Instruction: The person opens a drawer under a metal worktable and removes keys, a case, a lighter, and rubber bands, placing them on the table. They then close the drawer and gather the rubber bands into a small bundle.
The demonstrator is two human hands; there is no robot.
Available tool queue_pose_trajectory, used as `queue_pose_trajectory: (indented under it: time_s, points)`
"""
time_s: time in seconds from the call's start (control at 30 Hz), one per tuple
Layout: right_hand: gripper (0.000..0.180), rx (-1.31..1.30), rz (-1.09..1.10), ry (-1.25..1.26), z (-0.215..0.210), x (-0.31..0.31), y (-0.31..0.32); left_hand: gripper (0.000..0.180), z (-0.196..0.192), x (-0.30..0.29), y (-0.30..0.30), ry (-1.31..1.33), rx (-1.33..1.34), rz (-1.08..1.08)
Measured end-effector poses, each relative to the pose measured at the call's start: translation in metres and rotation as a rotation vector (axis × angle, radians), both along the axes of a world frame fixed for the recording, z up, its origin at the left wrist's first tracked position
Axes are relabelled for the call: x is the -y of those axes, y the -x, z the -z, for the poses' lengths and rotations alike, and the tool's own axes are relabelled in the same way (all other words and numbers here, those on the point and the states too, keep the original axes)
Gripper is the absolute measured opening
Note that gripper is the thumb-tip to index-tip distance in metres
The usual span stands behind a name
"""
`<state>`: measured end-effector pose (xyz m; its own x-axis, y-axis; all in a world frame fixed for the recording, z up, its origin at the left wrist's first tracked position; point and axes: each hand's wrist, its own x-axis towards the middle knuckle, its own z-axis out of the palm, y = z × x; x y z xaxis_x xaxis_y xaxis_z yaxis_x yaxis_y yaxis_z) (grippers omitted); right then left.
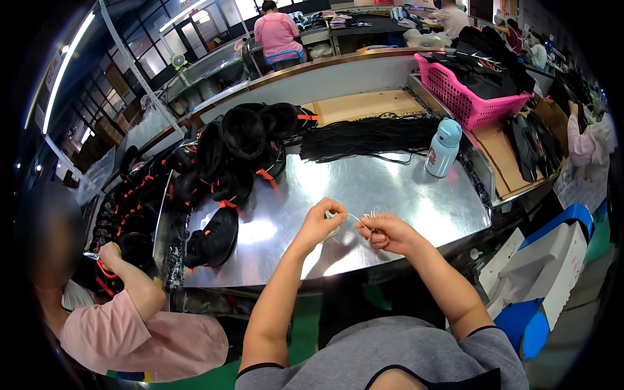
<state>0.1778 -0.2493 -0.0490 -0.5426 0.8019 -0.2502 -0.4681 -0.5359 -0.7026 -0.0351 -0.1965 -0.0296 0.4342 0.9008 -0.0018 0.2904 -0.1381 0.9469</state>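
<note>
white cord (351, 218) | stretched between left hand (323, 218) and right hand (383, 232)

Head camera looks steeply down, close over the steel table (390, 188); fisheye-bent edges.

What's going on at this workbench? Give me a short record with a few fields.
Setting: a workshop with a shiny metal table.
Left hand: pinches a thin pale cord.
Right hand: grips the same cord's other end.
On the table: a pile of black shoes with orange trim, a bundle of black laces, a light blue water bottle.
Further right: a pink basket.
Nearby: a co-worker in pink sits at the left.
</note>
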Motion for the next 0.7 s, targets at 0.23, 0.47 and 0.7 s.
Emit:
queue_pose_trajectory:
  time_s: [0.23,0.47,0.7]
  points:
    - [0.03,-0.123,-0.056,-0.161,-0.006,0.007,-0.002,0.009,0.008,0.001,-0.001,-0.022,0.076,-0.04]
    - [0.03,0.096,0.349,-0.211,-0.006,0.006,-0.013,0.011,0.009,-0.004,0.008,-0.007,0.085,-0.125]
    - [0.03,0.021,0.398,-0.16,-0.004,0.011,-0.017,0.014,0.012,-0.025,-0.013,-0.092,0.046,-0.154]
